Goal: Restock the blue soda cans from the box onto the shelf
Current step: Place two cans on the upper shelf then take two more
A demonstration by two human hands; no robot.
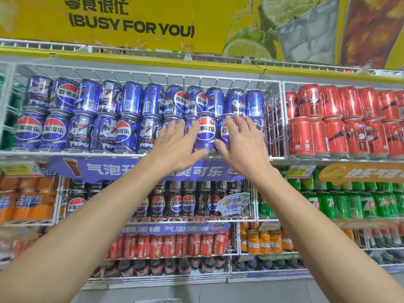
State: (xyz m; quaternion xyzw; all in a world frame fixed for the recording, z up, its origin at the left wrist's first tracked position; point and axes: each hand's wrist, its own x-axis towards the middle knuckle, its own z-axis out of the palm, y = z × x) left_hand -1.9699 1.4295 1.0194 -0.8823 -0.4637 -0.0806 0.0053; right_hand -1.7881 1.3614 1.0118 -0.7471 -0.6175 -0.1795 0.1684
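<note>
Blue soda cans stand two layers high on the upper wire shelf (72, 153), filling its blue section. My left hand (177, 147) and my right hand (242, 145) are raised to the bottom row at the right end of that section. Both hands are spread with fingers apart, flanking one blue can (206, 133) that shows between them. The left fingertips rest against cans to its left, the right fingers lie over a can (225, 130) to its right. Neither hand is wrapped around a can. The box is not in view.
Red cans (341, 136) fill the section right of a white wire divider (274, 127). Black cans (181, 204), orange cans (26, 204) and green cans (349, 204) sit one shelf down, red and orange ones lower still. A yellow sign (131, 20) hangs above.
</note>
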